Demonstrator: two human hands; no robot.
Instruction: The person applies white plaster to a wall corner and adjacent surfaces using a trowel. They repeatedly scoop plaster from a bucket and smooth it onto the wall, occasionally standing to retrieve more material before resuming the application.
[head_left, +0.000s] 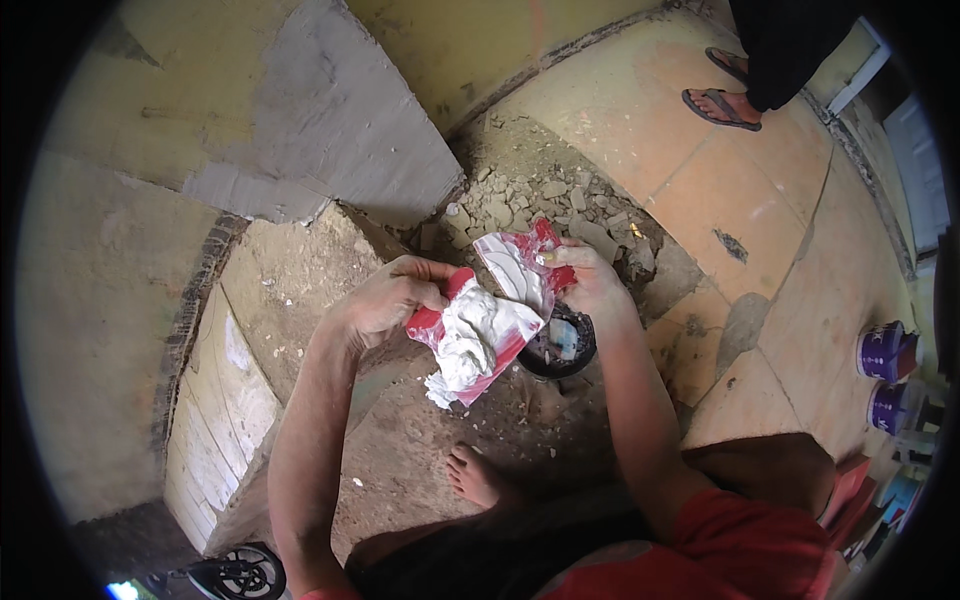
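My left hand (405, 300) grips a red flat spreader (510, 355) heaped with wet white putty (465, 340), some hanging off its lower corner. My right hand (585, 270) is closed on a second, smaller red spreader (555, 240) with white putty smeared across its face, held right beside the first. Below them is a round black bucket (560, 360) with pale material inside, partly hidden by the putty and spreaders.
Broken rubble (550, 195) lies behind my hands. Concrete blocks (260, 280) and patched walls (350, 120) are left. A person's sandalled foot (720, 105) is at upper right. Purple tubs (880, 355) stand at right, a wheel (240, 575) at lower left. My bare foot (475, 475) is below.
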